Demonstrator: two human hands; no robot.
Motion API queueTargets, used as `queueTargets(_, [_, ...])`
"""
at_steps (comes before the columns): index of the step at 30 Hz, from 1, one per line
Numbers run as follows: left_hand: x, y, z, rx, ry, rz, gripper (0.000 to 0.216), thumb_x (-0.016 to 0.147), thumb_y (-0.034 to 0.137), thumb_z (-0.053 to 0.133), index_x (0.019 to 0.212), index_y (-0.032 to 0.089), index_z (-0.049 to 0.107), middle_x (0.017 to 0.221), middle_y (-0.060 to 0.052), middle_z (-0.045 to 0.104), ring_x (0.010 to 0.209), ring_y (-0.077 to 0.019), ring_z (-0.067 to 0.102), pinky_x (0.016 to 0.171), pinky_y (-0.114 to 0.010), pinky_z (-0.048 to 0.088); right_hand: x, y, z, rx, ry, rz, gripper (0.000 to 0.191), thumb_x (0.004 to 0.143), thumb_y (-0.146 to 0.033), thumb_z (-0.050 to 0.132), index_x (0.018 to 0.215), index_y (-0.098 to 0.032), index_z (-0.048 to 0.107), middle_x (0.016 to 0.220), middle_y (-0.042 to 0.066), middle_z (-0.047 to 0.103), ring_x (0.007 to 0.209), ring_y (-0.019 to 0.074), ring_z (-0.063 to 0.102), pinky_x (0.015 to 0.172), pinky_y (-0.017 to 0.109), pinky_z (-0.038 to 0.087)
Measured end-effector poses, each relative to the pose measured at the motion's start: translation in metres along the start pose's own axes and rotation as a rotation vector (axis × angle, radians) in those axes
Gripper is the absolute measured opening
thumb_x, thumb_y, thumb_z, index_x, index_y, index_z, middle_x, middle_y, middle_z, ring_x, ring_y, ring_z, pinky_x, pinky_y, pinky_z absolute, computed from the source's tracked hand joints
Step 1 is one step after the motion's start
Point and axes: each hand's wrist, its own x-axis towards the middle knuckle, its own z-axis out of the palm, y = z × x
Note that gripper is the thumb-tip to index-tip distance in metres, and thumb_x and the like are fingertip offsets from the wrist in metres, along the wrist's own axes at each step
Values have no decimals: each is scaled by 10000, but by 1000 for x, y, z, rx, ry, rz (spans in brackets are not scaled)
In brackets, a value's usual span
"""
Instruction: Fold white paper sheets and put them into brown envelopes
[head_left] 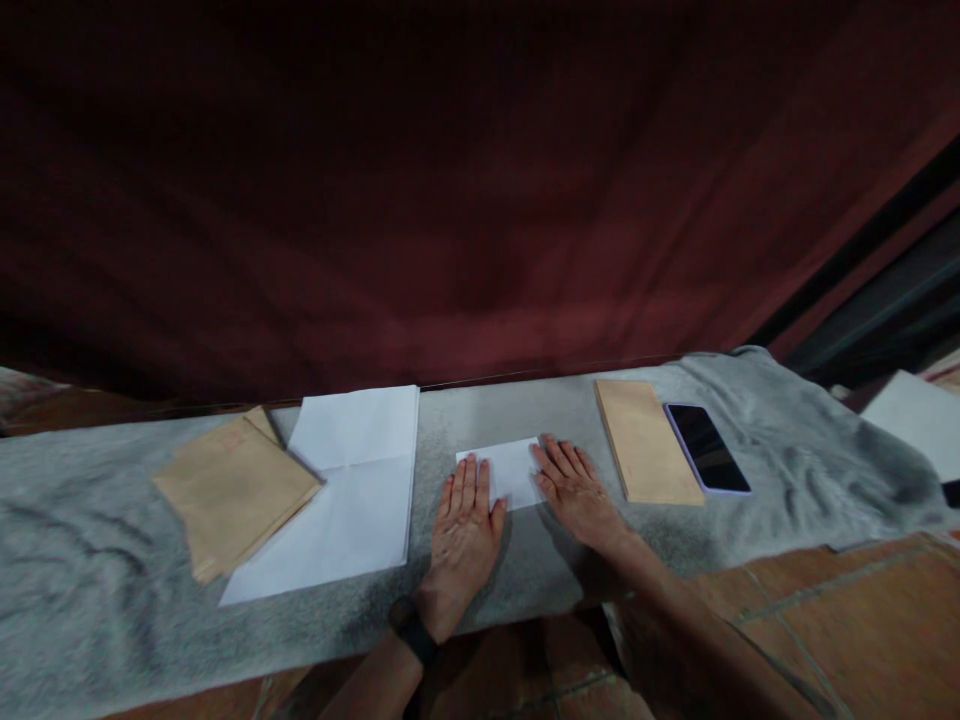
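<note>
A small folded white paper (508, 466) lies on the grey cloth (90, 560) in front of me. My left hand (465, 530) rests flat on the paper's left edge, fingers stretched out together. My right hand (576, 486) lies flat on its right edge, fingers spread. Both palms face down and neither hand grips anything. A dark band sits on my left wrist.
A stack of white sheets (345, 490) lies to the left, with brown envelopes (232, 490) overlapping its left side. Right of my hands are another brown envelope stack (646, 440) and a dark phone (706, 447). A dark red curtain (450, 200) hangs behind. Tiled floor (862, 620) shows below.
</note>
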Motion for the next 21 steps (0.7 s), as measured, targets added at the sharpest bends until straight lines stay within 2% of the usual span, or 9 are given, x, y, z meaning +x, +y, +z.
queueTargets(5, [0,1,-1,10,-23,-2,594,1026,406,417,1520,77,425,1609,-195,361,1498,-312,351,1216,-493,350,1,6,-2,1,-8,8,495,1064,-317,359,1554,-269,417,1648,69,332,1506,270,334,1213,488,289])
queueTargets(13, [0,1,-4,-4,-28,10,606,1020,419,422,1520,77,426,1609,-197,356,1496,-317,355,1204,-497,365,5,7,-4,38,-20,45,469,1068,-328,352,1522,-303,470,1627,48,388,1489,272,363,1199,482,312])
queueTargets(21, [1,1,-3,22,-27,16,617,1017,428,429,1522,73,420,1603,-200,374,1488,-316,375,1201,-492,369,6,5,-6,27,-18,62,468,1059,-311,394,1519,-286,476,1637,75,367,1490,280,363,1192,478,318])
